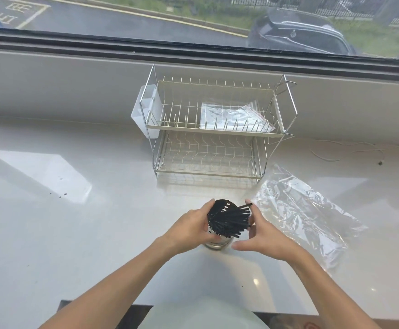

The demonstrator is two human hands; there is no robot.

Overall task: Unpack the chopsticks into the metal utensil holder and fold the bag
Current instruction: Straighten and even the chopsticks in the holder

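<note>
Black chopsticks (229, 219) fan out of the metal utensil holder (216, 241) between the fingers of the left hand (189, 227) and right hand (262, 236), the clear bag (300, 210) lying flat just beyond the right fingers (250, 205) on the surface (75, 233).

Bright window (193, 20) daylight, glare on counter (39, 174)

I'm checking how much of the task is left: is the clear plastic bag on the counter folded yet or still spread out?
Spread out. The clear bag lies flat, crinkled and full length on the counter, right of the metal holder; neither hand touches it.
</note>
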